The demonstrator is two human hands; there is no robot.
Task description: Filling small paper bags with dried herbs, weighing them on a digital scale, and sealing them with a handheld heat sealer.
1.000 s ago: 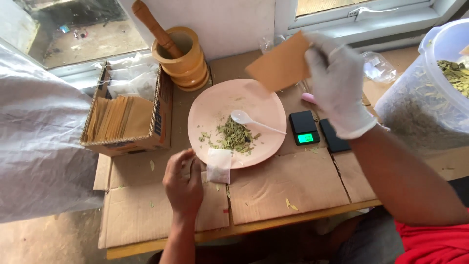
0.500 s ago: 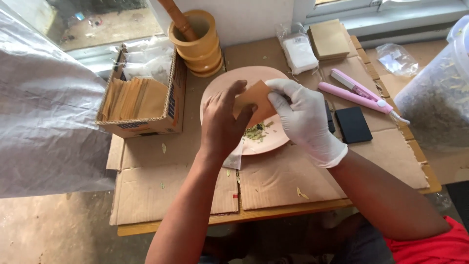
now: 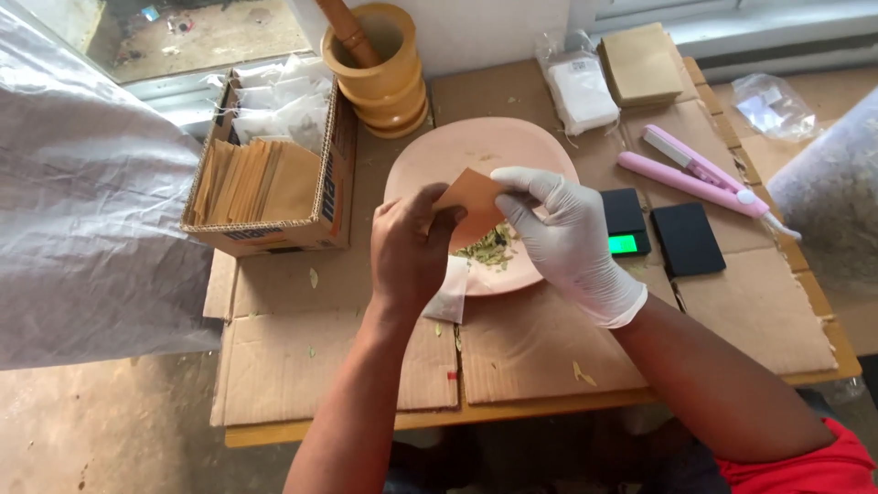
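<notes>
1. Two hands meet over the middle of the table, and we hold one small brown paper pouch (image 3: 471, 203) between them, above the pink plate (image 3: 430, 169). Our bare left hand (image 3: 409, 252) pinches the pouch's lower left edge; our gloved right hand (image 3: 560, 240) grips its right side with curled fingers. Both hands are closed on the pouch.

2. We judge the step in hand to be readying the pouch, probably parting its mouth; from this angle we cannot tell whether it is open yet. The next move, as we read it, calls for keeping the mouth spread with one hand so the other is free for the herb.

3. Counting from the left: one sheet of crinkled plastic (image 3: 82, 201); one cardboard box (image 3: 274, 233) holding a stack of brown pouches and some clear packets, too closely packed to number.

4. One wooden mortar (image 3: 384, 82) with one pestle (image 3: 343, 23) stands at the back.

5. One plate carries one small heap of dried green herb (image 3: 487, 249), and one white sachet (image 3: 448, 293) lies at its near rim.

6. One clear bag of white sachets (image 3: 581, 91) and one flat brown bundle (image 3: 642, 62) sit behind.

7. One pink clamp-shaped tool (image 3: 695, 174), one pocket scale with a green display (image 3: 626, 224), and one black lid (image 3: 688, 240) beside it.

8. One crumpled clear bag (image 3: 773, 102) and one large clear bag or tub (image 3: 837, 206) lie at the far right.
</notes>
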